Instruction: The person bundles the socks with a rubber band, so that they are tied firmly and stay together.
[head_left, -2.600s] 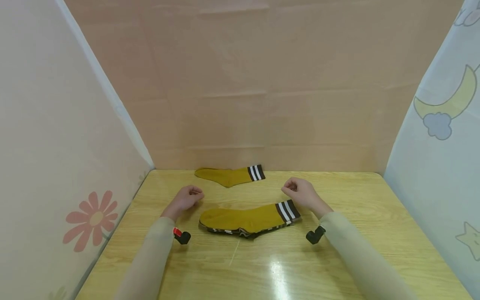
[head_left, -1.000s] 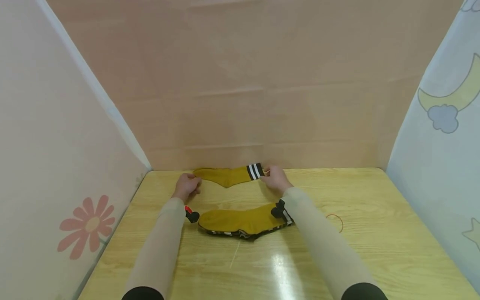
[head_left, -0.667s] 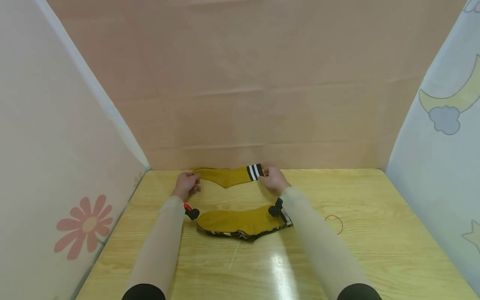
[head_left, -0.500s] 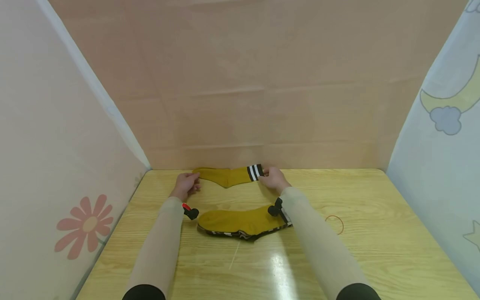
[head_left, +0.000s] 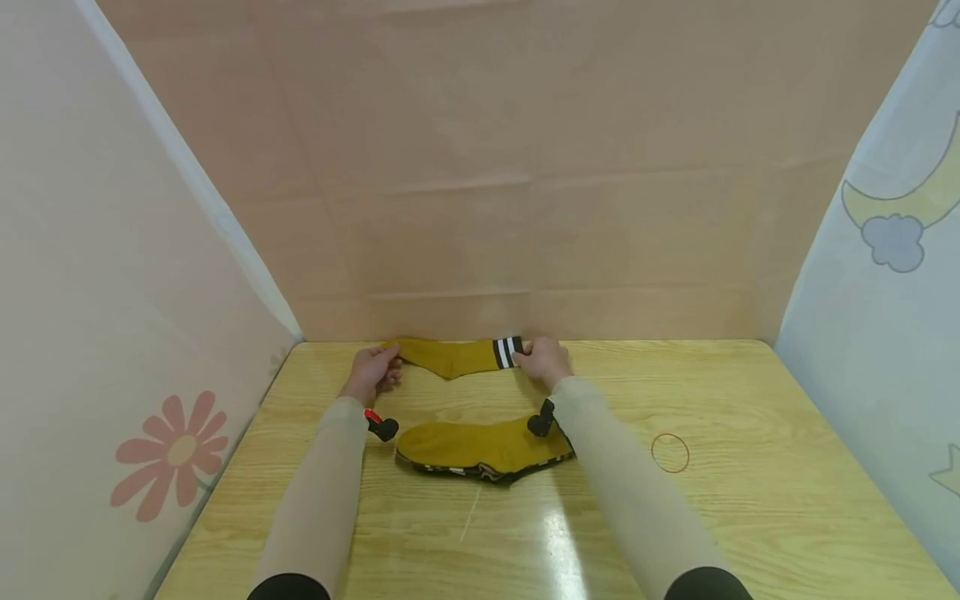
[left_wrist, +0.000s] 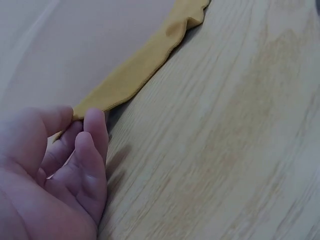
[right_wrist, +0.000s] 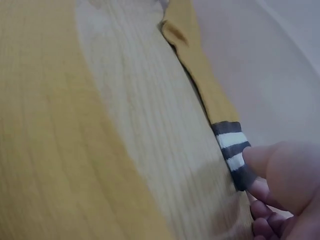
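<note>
A mustard sock [head_left: 450, 358] with a dark, white-striped cuff is stretched between both hands at the table's far edge. My left hand [head_left: 371, 371] pinches its toe end between thumb and fingers, as the left wrist view shows on the sock's yellow edge [left_wrist: 130, 80]. At the other end my right hand [head_left: 546, 362] pinches the striped cuff [right_wrist: 232, 150]. Nearer me lies a stack of socks, a mustard sock [head_left: 472, 444] on top and dark patterned ones beneath. My right forearm hides the cuff end of that stack.
A thin reddish-brown ring, like a rubber band [head_left: 670, 452], lies on the wooden table [head_left: 750, 500] right of the stack. A beige backdrop [head_left: 525, 208] rises behind the far edge, with pale printed curtains [head_left: 150, 250] at the sides.
Both hands came forward from beside the stack to the far sock and took hold of its ends. In the last half second the cuff end has shifted slightly toward me and left.
</note>
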